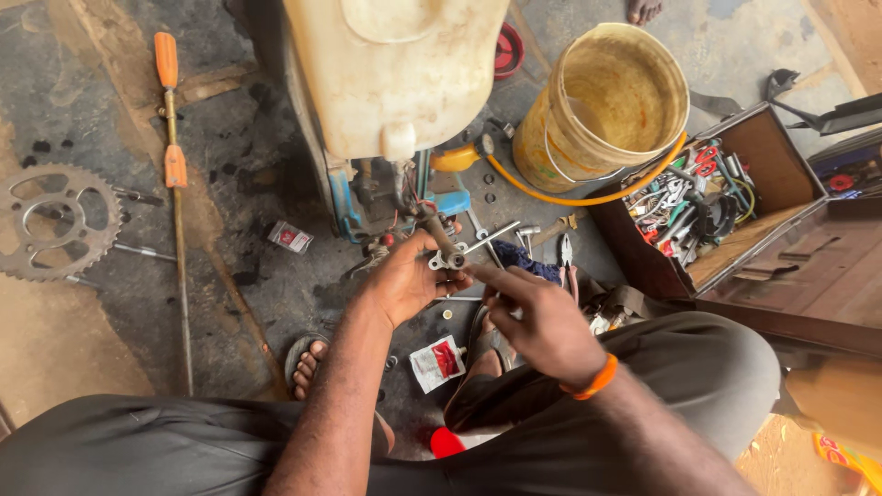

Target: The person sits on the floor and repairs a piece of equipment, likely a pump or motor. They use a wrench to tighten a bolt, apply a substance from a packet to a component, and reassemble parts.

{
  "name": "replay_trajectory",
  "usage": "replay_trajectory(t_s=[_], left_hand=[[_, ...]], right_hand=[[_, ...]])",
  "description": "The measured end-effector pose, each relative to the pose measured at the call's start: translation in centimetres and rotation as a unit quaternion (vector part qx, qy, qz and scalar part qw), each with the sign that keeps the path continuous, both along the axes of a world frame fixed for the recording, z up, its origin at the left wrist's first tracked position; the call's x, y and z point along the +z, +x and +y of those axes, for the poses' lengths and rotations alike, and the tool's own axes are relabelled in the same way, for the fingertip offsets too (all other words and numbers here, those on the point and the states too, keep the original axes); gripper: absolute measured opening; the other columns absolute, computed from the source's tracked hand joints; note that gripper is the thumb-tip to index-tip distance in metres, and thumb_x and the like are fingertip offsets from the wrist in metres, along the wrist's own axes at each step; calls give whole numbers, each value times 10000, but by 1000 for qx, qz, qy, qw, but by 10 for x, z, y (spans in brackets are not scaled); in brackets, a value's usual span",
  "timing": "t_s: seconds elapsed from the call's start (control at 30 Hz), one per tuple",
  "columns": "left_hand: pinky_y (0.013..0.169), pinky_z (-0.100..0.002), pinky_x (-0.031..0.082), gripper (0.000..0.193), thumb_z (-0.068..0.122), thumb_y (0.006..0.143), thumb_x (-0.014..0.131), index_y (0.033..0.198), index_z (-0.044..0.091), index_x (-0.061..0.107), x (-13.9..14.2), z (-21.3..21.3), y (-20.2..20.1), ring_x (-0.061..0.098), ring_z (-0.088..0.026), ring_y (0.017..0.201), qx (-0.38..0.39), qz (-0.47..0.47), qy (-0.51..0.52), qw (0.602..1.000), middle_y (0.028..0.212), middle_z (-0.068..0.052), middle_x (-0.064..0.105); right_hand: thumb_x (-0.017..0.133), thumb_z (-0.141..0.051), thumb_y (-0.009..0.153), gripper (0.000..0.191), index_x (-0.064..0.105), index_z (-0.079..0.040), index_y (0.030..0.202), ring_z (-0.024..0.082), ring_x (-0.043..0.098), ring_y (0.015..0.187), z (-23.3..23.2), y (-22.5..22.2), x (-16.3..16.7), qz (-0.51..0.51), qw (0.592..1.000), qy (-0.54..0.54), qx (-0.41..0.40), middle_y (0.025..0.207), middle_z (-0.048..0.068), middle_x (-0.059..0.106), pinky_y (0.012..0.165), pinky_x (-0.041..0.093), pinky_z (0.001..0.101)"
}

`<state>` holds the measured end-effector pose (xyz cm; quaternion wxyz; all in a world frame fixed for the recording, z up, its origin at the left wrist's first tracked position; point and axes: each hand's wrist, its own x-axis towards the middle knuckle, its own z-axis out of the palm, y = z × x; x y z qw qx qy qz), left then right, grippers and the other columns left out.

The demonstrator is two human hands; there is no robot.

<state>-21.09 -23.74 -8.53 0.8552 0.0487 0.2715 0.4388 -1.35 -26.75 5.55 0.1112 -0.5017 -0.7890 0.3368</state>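
My left hand (404, 280) grips a small metal pipe fitting (444, 246) with a flange, held just in front of a blue machine frame (404, 197) under a cream plastic tank (395, 73). My right hand (542, 321), with an orange band (595, 378) on the wrist, pinches the near end of the same fitting between its fingertips. Both hands meet above my knees, over the dirty concrete floor. What lies under the palms is hidden.
A yellow bucket (611, 106) and an orange hose (588, 195) stand at the right, beside a wooden toolbox (726, 202) full of tools. A chain sprocket (55, 220) and a long orange-handled screwdriver (173, 165) lie left. Pliers (565, 253), bolts and small red-and-white packets (437, 361) litter the floor.
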Motion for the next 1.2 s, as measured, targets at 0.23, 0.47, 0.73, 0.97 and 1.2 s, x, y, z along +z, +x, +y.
replay_trajectory(t_s=[0.23,0.47,0.73,0.97,1.2], left_hand=[[777,-426,567,316,249,876,669,1178,173,618,0,-1,19,666,-177,891,19,84,-6,996,1002,-27,668],[671,-409,593,137,188,903,662,1007,103,634,-14,0,16,654,-208,752,19,117,4,993,855,-65,653],[620,-368,559,180,230,927,637,958,53,641,-22,4,13,669,-236,700,4,147,-17,989,825,-110,689],[669,-375,603,160,215,905,642,950,62,644,-26,6,16,680,-218,713,18,120,-9,993,843,-100,685],[713,-365,589,188,223,881,657,984,71,617,-14,3,20,667,-202,753,24,157,-22,987,908,-68,661]], right_hand=[[597,-84,811,591,567,-172,1394,339,734,787,-1,-19,-15,-125,985,120,26,977,132,747,644,570,476],[598,-177,854,426,586,-180,1280,366,732,838,14,-36,-36,-180,983,-33,6,931,139,761,725,562,518],[615,-130,803,589,557,-172,1387,369,720,770,-7,-33,-17,-121,985,125,-4,977,176,756,640,551,500],[482,-35,918,559,472,-19,1477,172,666,857,-3,-7,-50,358,828,-360,-239,1034,118,721,824,554,331],[476,-53,926,558,483,40,1476,157,663,876,0,5,-56,522,652,-483,-264,1026,76,689,852,552,333]])
